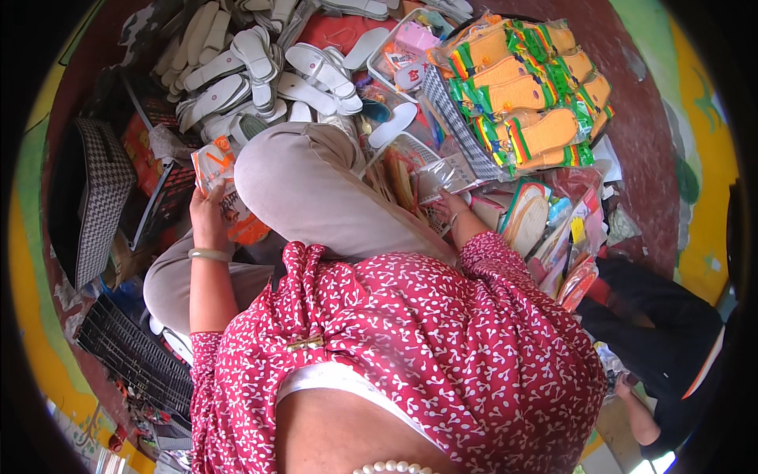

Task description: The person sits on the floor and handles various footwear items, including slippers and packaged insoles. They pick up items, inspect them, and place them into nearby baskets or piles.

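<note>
spreading across the lower middle, the person's red top (pixel 410 324) with its white print takes up the most room; above it the grey trousers (pixel 308 170) cover bent legs, one knee between the two hands; beyond that knee lies a heap of white insoles (pixel 260 59), loose and overlapping; to the right rises a pile of yellow-orange insoles (pixel 517 91) in clear, green-edged packs, in or on a houndstooth-patterned box (pixel 454 122); at the right edge shows another person's dark clothing (pixel 655 324), a bare forearm (pixel 641 419) below it; a houndstooth-patterned panel (pixel 106 189) stands at the far left, a black slatted crate (pixel 138 351) beneath it; a clear plastic packet (pixel 446 175) lies just beside the patterned box, at the fingers of the right hand (pixel 452 207); whether they grip it or only touch it, i cannot tell; left of the raised knee, an orange-and-white packet (pixel 212 164) is gripped near its lower end by the left hand (pixel 207 204), fingers closed on it; smallest, a pale bangle (pixel 210 254) circles the left wrist.
</note>
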The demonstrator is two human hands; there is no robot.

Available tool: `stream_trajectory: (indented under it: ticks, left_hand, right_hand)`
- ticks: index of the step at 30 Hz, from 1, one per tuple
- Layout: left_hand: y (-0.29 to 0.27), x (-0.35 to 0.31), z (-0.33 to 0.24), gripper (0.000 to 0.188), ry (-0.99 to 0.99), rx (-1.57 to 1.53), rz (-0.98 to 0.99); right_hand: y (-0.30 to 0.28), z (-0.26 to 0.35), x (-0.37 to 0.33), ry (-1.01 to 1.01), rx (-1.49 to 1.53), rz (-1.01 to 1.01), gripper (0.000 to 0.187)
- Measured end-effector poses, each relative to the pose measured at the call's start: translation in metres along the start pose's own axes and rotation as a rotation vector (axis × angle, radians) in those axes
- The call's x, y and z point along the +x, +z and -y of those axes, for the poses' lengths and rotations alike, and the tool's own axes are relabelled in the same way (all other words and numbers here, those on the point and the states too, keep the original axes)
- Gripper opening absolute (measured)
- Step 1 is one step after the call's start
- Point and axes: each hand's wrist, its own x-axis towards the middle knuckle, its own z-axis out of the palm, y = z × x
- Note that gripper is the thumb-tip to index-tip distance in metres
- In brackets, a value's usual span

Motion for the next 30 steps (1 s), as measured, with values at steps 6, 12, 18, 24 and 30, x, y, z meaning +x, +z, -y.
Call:
stream_trajectory:
  ticks: [6,12,18,24,30]
  left_hand:
    - [0.005,-0.007,-0.004,0.016,0.044,-0.034,-0.047]
    - [-0.004,-0.008,-0.007,0.016,0.032,0.056,-0.027]
    - [0.008,-0.011,-0.005,0.021,0.068,-0.008,-0.044]
    - [0.004,-0.008,-0.005,0.018,0.075,-0.008,-0.024]
    - [-0.010,-0.005,-0.002,0.016,0.038,0.018,0.025]
  right_hand:
    - [-0.007,-0.004,0.009,0.067,0.048,-0.082,0.038]
    - [-0.007,-0.013,0.020,-0.013,-0.353,-0.178,0.036]
    - [0.018,0.042,-0.059,-0.447,-1.232,-0.298,0.043]
    - [0.029,0.063,-0.035,-0.714,-1.637,-0.565,0.048]
    - [0.061,0.056,-0.084,-0.464,-2.070,-0.388,0.035]
